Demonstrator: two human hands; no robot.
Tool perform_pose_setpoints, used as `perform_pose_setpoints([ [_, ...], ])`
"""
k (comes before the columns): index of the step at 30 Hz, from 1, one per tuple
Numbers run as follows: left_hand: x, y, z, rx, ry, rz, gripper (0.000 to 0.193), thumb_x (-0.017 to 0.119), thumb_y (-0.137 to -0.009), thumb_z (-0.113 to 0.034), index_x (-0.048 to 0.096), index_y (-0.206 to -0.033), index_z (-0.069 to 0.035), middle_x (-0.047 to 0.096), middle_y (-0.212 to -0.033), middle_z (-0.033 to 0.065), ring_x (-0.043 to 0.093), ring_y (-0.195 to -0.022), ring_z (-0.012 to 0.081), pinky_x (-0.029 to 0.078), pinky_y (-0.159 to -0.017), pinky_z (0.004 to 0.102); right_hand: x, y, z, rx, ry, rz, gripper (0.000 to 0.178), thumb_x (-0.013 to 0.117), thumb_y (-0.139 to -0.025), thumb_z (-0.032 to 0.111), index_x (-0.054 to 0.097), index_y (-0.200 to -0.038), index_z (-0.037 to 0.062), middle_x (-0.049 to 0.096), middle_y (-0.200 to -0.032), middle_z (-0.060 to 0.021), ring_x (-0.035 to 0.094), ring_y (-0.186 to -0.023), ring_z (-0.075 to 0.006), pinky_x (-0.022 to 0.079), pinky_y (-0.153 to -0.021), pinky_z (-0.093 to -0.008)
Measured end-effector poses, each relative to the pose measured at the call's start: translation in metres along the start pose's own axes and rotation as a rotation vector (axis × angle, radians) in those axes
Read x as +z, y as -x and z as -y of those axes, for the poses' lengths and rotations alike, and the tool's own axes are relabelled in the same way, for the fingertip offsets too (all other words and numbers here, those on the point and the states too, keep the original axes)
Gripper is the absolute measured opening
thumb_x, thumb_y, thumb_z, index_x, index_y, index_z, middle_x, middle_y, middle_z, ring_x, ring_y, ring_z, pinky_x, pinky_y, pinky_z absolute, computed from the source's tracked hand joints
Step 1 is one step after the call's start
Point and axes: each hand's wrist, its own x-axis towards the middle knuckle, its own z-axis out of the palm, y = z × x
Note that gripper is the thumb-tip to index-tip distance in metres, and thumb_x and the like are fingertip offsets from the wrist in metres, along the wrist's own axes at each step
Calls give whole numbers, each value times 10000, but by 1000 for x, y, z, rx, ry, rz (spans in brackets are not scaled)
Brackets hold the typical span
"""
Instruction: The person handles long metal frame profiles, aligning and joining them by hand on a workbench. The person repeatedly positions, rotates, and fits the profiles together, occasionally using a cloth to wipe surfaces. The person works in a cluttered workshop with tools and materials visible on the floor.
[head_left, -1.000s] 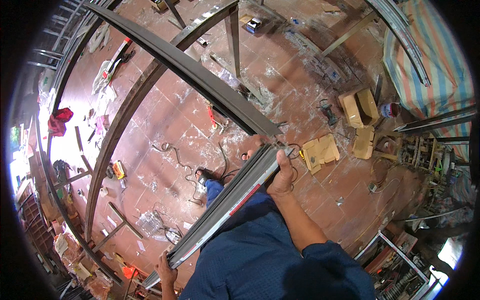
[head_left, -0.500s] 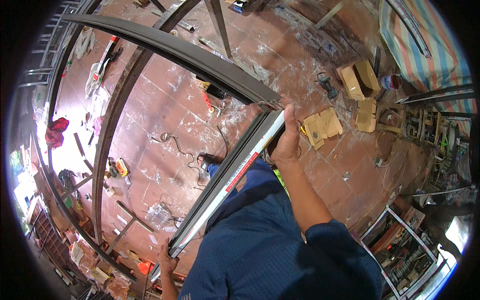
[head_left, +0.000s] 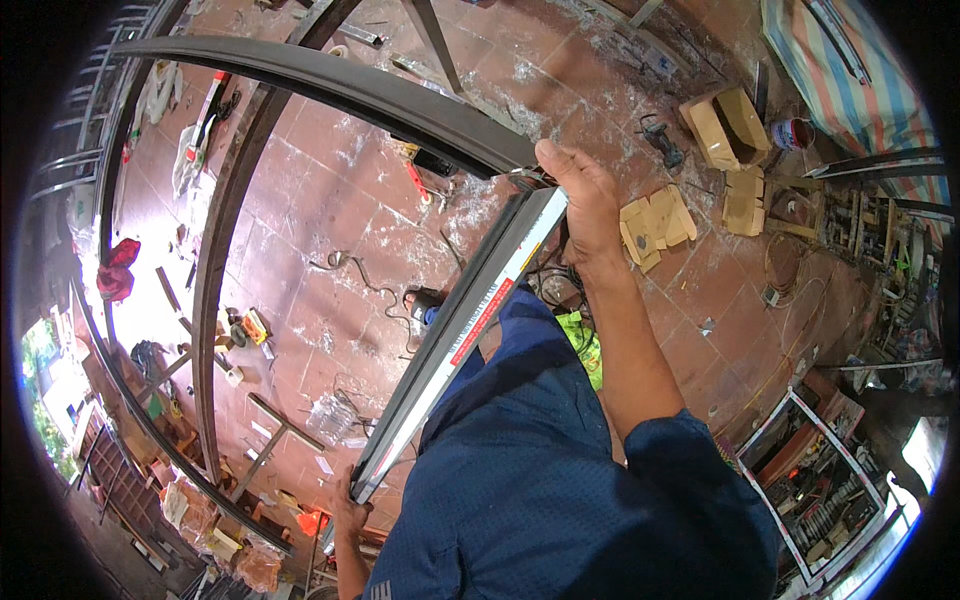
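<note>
In front of my body slants one side of a dark metal frame (head_left: 440,345), its pale edge carrying a red-and-white sticker strip. It joins a long dark bar (head_left: 330,80) that runs off to the upper left. At that corner my right hand (head_left: 588,205) grips the frame, the thumb stretched over the top and the other fingers mostly hidden behind it. Lower down, my left hand (head_left: 350,515) is wrapped around the same side near its bottom end; its fingers are partly hidden. A tangle of dark cord hangs behind the frame, near my right wrist.
Brown metal beams (head_left: 235,170) stand to the left. On the tiled floor lie flattened cardboard (head_left: 655,225), an open cardboard box (head_left: 725,130), a power tool (head_left: 660,143) and loose cords. A pale rectangular frame (head_left: 735,450) rests at the lower right, beside cluttered shelving.
The frame's corner and my right hand have shifted slightly up in the view, and the thumb now lies over the corner. My left hand has moved a little right, still holding on.
</note>
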Motion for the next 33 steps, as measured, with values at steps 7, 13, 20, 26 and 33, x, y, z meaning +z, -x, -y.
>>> perform_pose_setpoints([
  [7, -10, -5, 13, 71, 12, 0, 1034, 794, -571, 46, 520, -1552, -134, 655, -1343, 158, 646, -1231, 384, 530, -1041, 463, -6, 9, 2, -83, 155, -6, 325, 757, -1014, 327, 758, -997, 3, 731, -886, -12, 638, -737, -79, 497, -671, -242],
  [13, -22, -1, 9, -28, -55, 66, 1063, 818, -562, -16, 508, -1566, -176, 639, -1406, 144, 599, -1324, 385, 392, -1129, 559, -13, 7, -1, -98, 240, 1, 421, 701, -1045, 415, 773, -921, 20, 699, -824, 5, 590, -760, -73, 469, -687, -258],
  [20, -26, -6, 10, -28, -21, 119, 1072, 793, -541, 22, 511, -1559, -160, 618, -1471, 162, 581, -1361, 389, 393, -1135, 518, -8, 5, -9, -264, 279, -27, 422, 699, -1051, 413, 764, -938, 12, 692, -853, 11, 564, -777, -87, 454, -722, -261],
  [26, -17, -5, 10, 28, -22, 4, 1019, 763, -582, 61, 511, -1553, -122, 635, -1441, 173, 597, -1342, 390, 443, -1122, 472, -7, 10, -14, -195, 166, 36, 355, 697, -1055, 378, 750, -1046, 27, 715, -911, -7, 628, -824, -88, 487, -749, -252],
  [33, -22, -6, 6, 42, -79, -20, 1018, 770, -573, 43, 523, -1544, -133, 640, -1452, 154, 594, -1357, 373, 403, -1155, 485, -14, -1, -14, -127, 140, 61, 430, 651, -1071, 396, 700, -1207, -9, 771, -1017, -136, 763, -867, -227, 607, -797, -342],
])
